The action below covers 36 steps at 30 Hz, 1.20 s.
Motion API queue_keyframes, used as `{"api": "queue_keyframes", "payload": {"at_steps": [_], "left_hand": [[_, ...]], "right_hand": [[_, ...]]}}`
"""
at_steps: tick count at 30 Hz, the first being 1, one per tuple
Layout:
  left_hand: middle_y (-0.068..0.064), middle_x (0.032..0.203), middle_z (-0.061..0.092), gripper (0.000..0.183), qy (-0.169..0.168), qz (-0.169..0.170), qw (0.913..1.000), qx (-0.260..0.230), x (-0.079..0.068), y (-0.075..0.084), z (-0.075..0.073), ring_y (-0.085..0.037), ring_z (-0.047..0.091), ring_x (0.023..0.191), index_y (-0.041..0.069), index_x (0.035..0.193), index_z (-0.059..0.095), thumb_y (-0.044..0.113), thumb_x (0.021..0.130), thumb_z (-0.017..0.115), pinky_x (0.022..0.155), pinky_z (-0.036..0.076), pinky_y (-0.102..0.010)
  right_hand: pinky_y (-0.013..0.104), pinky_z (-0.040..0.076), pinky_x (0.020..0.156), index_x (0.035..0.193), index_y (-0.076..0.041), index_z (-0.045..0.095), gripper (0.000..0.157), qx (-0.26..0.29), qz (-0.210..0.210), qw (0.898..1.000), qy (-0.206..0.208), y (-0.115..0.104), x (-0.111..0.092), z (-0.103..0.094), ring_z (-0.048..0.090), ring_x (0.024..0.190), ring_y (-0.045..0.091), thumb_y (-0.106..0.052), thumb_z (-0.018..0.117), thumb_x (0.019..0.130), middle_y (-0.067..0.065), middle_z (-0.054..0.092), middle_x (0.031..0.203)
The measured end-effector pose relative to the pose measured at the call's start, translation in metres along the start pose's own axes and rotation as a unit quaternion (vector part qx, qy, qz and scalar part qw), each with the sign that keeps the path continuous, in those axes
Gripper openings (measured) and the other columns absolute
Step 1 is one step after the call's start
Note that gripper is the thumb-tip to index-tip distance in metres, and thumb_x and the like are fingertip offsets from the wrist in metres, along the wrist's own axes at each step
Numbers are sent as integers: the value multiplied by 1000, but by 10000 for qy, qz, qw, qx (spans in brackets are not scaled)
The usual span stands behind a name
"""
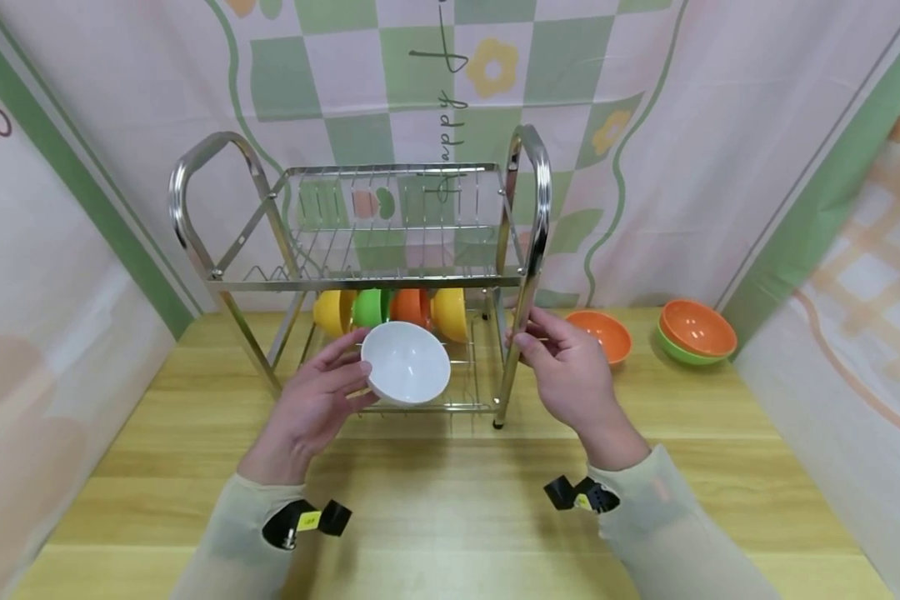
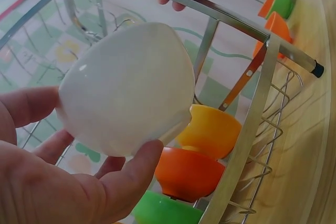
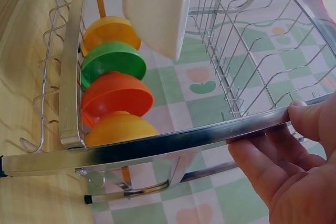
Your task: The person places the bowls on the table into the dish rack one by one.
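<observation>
My left hand (image 1: 326, 392) holds a white bowl (image 1: 407, 363) by its left side, in front of the lower tier of a metal dish rack (image 1: 367, 283). The bowl's inside faces the head camera; in the left wrist view its pale outside (image 2: 128, 87) shows close up. With thumb and fingers my right hand (image 1: 570, 371) grips the rack's right front post (image 3: 210, 129). Standing on edge in a row on the lower tier are a yellow bowl (image 1: 333, 312), a green bowl (image 1: 371, 307), an orange bowl (image 1: 410, 307) and another yellow bowl (image 1: 449, 314).
On the wooden table (image 1: 435, 508), right of the rack, sits an orange bowl (image 1: 607, 335). Farther right another orange bowl (image 1: 697, 327) rests in a green bowl (image 1: 682, 359). The upper tier (image 1: 397, 237) holds no dishes. A patterned cloth (image 1: 570, 67) hangs behind the rack.
</observation>
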<state>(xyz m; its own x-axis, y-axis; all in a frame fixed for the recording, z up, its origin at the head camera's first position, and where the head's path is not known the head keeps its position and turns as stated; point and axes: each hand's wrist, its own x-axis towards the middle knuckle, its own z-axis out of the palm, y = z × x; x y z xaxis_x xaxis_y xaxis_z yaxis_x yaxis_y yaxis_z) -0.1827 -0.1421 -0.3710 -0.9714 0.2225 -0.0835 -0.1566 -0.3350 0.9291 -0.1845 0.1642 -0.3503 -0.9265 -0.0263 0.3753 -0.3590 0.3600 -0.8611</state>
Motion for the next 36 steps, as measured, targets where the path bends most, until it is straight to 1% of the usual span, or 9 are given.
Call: {"api": "queue_keyframes", "payload": {"at_steps": [3,6,10,17,19,22,26,33,36], "left_hand": [[-21,144,39,56,77,7,9998,202,4,1,5,-40,45,126,8,150,43,-4,97,56,96,49,-49],[-20,143,41,55,181,19,9980,599,10,1,10,-40,47,126,11,149,46,-1,97,59,94,51,-47],[-17,142,45,54,392,-15,9929,1124,19,-1,18,-39,50,123,14,148,49,2,97,62,91,53,-44],[-15,139,49,54,561,8,9836,1716,34,-4,29,-37,54,119,14,143,56,0,92,67,91,53,-45],[-14,137,50,53,640,59,9796,1906,38,-5,32,-37,55,117,15,141,58,0,91,68,90,53,-43],[-10,132,52,51,799,84,9673,2407,42,-7,36,-33,55,113,19,138,62,4,90,71,88,54,-40],[-7,131,54,50,874,38,9521,2930,45,-10,44,-31,55,108,22,136,63,7,90,73,86,55,-42],[-5,139,54,52,952,-8,9357,3396,48,-15,57,-32,55,110,26,136,63,7,88,74,81,57,-42],[-7,141,52,53,920,67,9306,3542,50,-17,58,-32,55,111,26,136,63,7,88,74,79,58,-40]], "right_hand": [[27,57,76,133,-11,65,32,5,-15,10000,14,1,0,0,68,94,19,-15,62,101,13,70,109],[27,57,76,132,-11,66,32,12,-29,10000,28,2,0,0,68,93,18,-16,63,100,14,70,109],[26,57,76,131,-10,66,32,-13,-41,10000,64,3,0,0,69,92,18,-16,64,100,11,71,107],[27,57,74,131,-8,66,32,-97,-37,9999,81,4,0,0,69,92,17,-16,64,100,8,73,106],[27,57,74,131,-8,66,32,-110,-35,9999,79,3,0,0,69,92,17,-16,64,100,7,73,106],[27,57,74,131,-8,66,33,-76,-47,9999,90,3,0,0,69,92,17,-16,64,99,6,73,105],[27,57,75,132,-7,65,34,41,-19,9999,114,2,0,0,70,92,17,-14,65,99,7,72,106],[27,57,75,131,-9,66,32,40,-11,9999,121,1,0,1,69,90,16,-14,65,99,6,72,104],[26,57,76,131,-8,66,33,44,-11,9999,138,1,-1,2,69,90,17,-14,65,99,7,72,104]]}}
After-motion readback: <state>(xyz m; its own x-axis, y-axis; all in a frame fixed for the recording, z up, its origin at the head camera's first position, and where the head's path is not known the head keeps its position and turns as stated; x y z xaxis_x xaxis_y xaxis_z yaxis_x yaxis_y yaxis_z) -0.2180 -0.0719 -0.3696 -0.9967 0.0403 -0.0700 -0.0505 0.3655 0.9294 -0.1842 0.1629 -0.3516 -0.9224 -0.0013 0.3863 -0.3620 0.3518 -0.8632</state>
